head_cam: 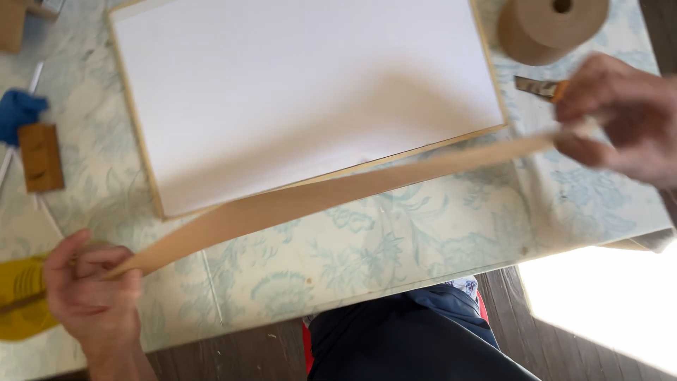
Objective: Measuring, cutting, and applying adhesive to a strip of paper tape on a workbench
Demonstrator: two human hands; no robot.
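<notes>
Strip of brown paper tape [338, 194]: cut free of the roll, held taut in the air just above the table [395, 247], running slantwise along the near edge of the white sheet [303, 92]. Not yet laid down or stuck, as far as can be judged.

Left hand [88, 289]: fingers pressed together, pinching the lower-left end of the strip.

Right hand [620, 116]: fingers pinching the upper-right end; a small knife with an orange handle [539, 87] appears tucked in the same hand, grip unclear through blur.

White sheet: lying flat on a pale wooden board [134, 120]; no tape visible on any edge in view, so all edging apparently left to do. Far edge cut off by the frame.

Roll of brown tape [550, 25]: at the top right, partly out of frame.

Left margin: wooden block [40, 156], blue cloth [20, 111], yellow object [21, 296] half hidden behind the left hand, kind not clear.

Flowered tablecloth [395, 233] over the table. Dark trousers [416, 342] below. Bright patch at lower right washed out.
</notes>
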